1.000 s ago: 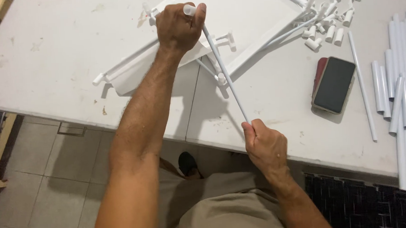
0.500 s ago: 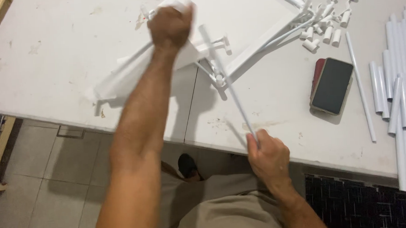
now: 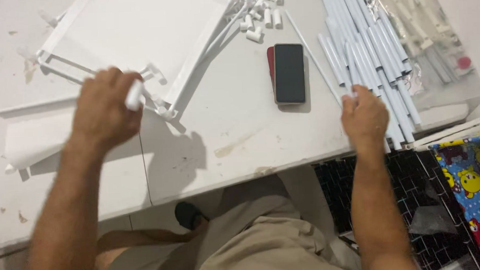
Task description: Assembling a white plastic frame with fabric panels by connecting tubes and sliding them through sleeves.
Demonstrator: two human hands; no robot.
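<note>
My left hand [image 3: 105,107] is closed around a short white tube end [image 3: 134,95], just in front of a white panel frame [image 3: 139,42] lying flat on the white table [image 3: 234,130]. How far that tube runs under the hand is hidden. My right hand [image 3: 364,116] rests at the near end of a pile of long white tubes [image 3: 371,43] on the right side of the table. Its fingers curl over one tube [image 3: 350,65] that lies slightly across the others.
A black phone on a red case [image 3: 289,72] lies between my hands. Nearby are a thin white rod [image 3: 312,56], several short white connectors [image 3: 259,21] and a clear bag of parts [image 3: 435,29]. A colourful cloth [image 3: 471,179] sits below the table's right edge.
My right hand has let go of the long thin rod and moved right to the tube pile. My left hand has come off the frame's far part toward the near side.
</note>
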